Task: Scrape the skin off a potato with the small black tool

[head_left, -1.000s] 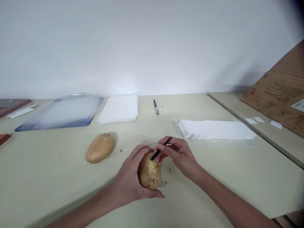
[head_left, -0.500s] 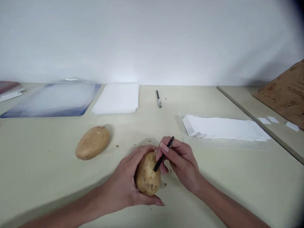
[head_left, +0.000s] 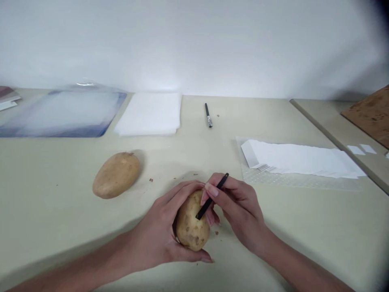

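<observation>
My left hand (head_left: 165,231) is wrapped round a brown-skinned potato (head_left: 191,233), with the thumb below it and the fingers over its far side. Pinched in my right hand (head_left: 237,207) is a thin black stick-like tool (head_left: 212,196), tilted, its flat lower end against the potato's upper face. A pale patch shows on the skin near that end. I cannot tell exactly what kind of tool it is. To the left a second, larger potato (head_left: 116,175) lies on the table.
Further back lie a stack of white paper (head_left: 148,113), a blue-edged clear folder (head_left: 73,113) and a black and silver pen-like tool (head_left: 208,115). White paper strips (head_left: 304,158) rest on a plastic sleeve at right. A brown paper bag (head_left: 372,115) stands far right. Small brown scraps dot the table (head_left: 69,227).
The view has tilted and shifted slightly, so the things at the back sit higher in it. Both hands keep their hold on the potato and the black tool; the tool's end stays on the potato.
</observation>
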Tool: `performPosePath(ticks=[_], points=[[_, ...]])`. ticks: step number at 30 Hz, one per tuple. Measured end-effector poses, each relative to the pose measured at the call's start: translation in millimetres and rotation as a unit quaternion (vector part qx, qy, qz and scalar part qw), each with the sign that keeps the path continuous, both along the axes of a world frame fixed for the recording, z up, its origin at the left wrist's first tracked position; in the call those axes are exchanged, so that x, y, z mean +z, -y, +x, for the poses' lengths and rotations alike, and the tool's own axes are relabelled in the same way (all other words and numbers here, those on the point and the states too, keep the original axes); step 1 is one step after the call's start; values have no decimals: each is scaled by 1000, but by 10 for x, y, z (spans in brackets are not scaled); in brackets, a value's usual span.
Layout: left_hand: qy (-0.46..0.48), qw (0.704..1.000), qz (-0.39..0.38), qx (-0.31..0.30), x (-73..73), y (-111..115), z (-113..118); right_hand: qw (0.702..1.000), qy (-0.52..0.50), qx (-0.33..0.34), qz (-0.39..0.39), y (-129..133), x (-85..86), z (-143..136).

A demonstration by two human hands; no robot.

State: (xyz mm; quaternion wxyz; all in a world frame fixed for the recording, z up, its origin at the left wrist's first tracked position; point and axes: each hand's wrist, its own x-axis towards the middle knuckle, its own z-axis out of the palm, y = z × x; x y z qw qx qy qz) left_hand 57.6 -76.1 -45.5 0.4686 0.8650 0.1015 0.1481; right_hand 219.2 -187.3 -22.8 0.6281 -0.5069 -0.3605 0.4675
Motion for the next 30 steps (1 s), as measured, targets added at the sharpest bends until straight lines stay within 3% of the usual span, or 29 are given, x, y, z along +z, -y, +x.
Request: performPosePath(ticks=[18, 30], points=[[6, 1000, 22, 5, -61, -3, -28, 998, -62, -25, -12, 0, 23, -32], [15, 999, 30, 9, -71, 5, -40, 999, -37, -15, -10, -11, -10, -22]])
